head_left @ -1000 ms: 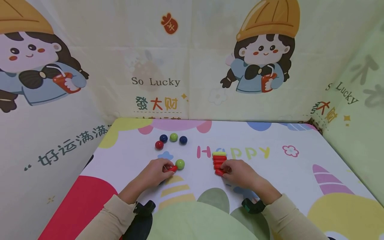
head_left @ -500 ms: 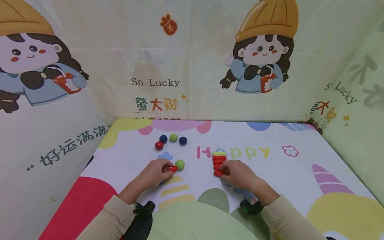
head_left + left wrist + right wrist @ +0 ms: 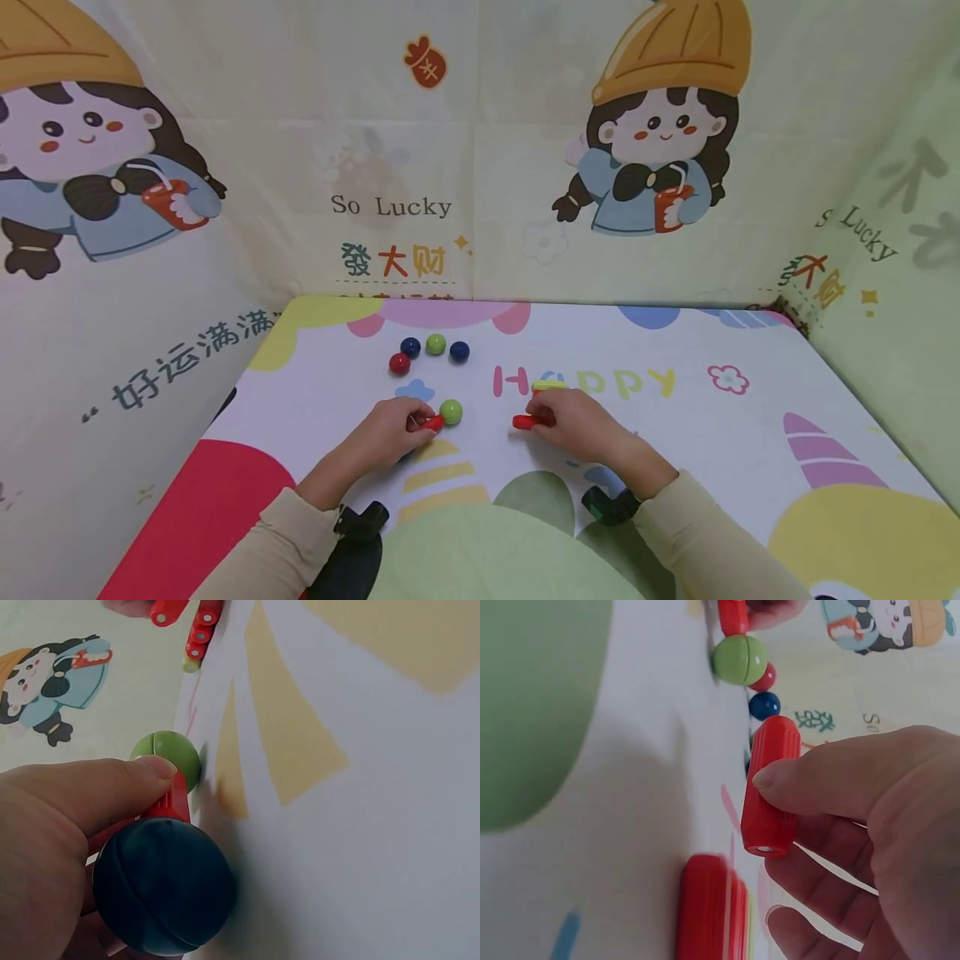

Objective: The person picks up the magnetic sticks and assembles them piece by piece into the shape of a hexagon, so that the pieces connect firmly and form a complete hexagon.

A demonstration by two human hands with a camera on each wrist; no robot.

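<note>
My left hand [image 3: 386, 429] pinches a red magnetic rod [image 3: 176, 801] between thumb and fingers. A green ball [image 3: 451, 412] sits at the rod's far end, and a dark blue ball [image 3: 165, 886] is at its near end, close to the tabletop. Farther right, my right hand [image 3: 577, 425] holds another red rod [image 3: 771, 787] by its middle, raised off the table; a pale disc shows in its end. Beneath and beyond that hand lies a row of red rods [image 3: 705, 907], mostly hidden in the head view, with a yellow-green rod [image 3: 549, 385] at the back.
Toward the back left of the table [image 3: 637, 350] lie a red ball [image 3: 400, 363], a dark blue ball [image 3: 410, 347], a green ball [image 3: 436, 343] and a second dark blue ball [image 3: 459, 352]. A printed cloth wall [image 3: 510, 267] stands behind the table.
My right hand has picked the nearest red rod off the row, lifted it and shifted slightly left. My left hand keeps its place with its rod and balls.
</note>
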